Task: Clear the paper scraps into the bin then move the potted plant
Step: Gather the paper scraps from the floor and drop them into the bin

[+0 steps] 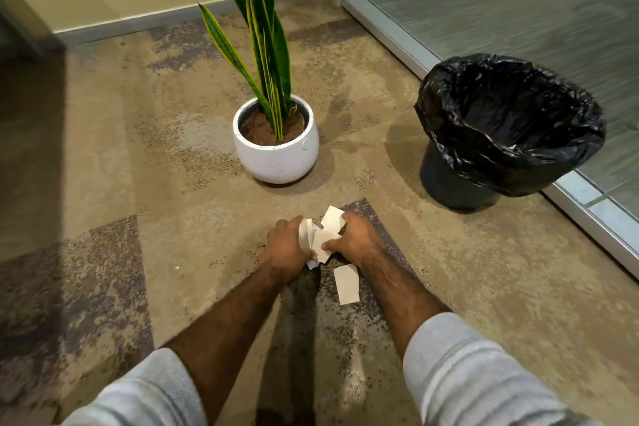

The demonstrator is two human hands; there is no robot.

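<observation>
Low over the carpet, my left hand [286, 245] and my right hand [354, 238] press together around a bunch of white paper scraps [320, 235]. One loose scrap [345, 284] lies flat on the carpet just below my right wrist. A snake plant with long green leaves stands in a round white pot [276, 156] straight ahead of my hands. The bin [456, 180], lined with a black bag [518, 162], stands to the right; inside it, a bit of white shows.
A glass wall with a metal frame [587, 218] runs along the right, just behind the bin. A beige wall with a grey baseboard [138, 22] closes the far side. Patterned carpet [103, 183] covers the floor.
</observation>
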